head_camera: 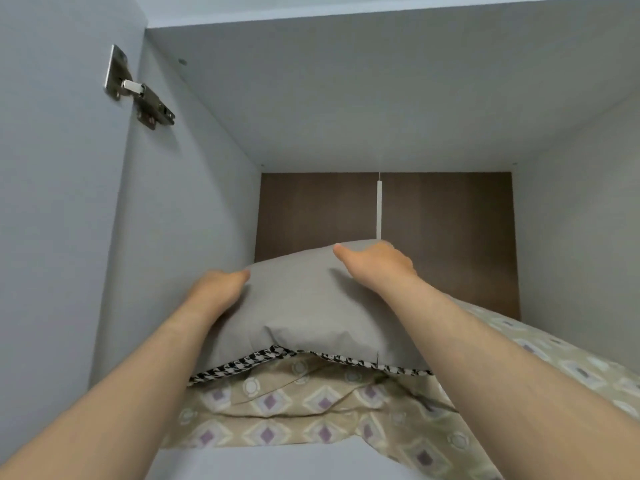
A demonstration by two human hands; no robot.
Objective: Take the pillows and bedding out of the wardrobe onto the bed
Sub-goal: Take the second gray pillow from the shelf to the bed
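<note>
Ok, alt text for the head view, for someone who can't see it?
Two arms reach up into a pale wardrobe: the left hand grips the left side of a grey pillow and the right hand lies over its far top edge. The pillow sits on patterned bedding, with a door hinge at upper left.

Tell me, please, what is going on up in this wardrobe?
A person reaches both arms into the grey wardrobe compartment. The left hand grips the left side of a plump grey fabric pillow, thumb on top; the right hand lies over its crest, fingers hidden behind. The pillow sits on a black-and-white houndstooth cloth and beige diamond-patterned bedding, not yet lifted out.
</note>
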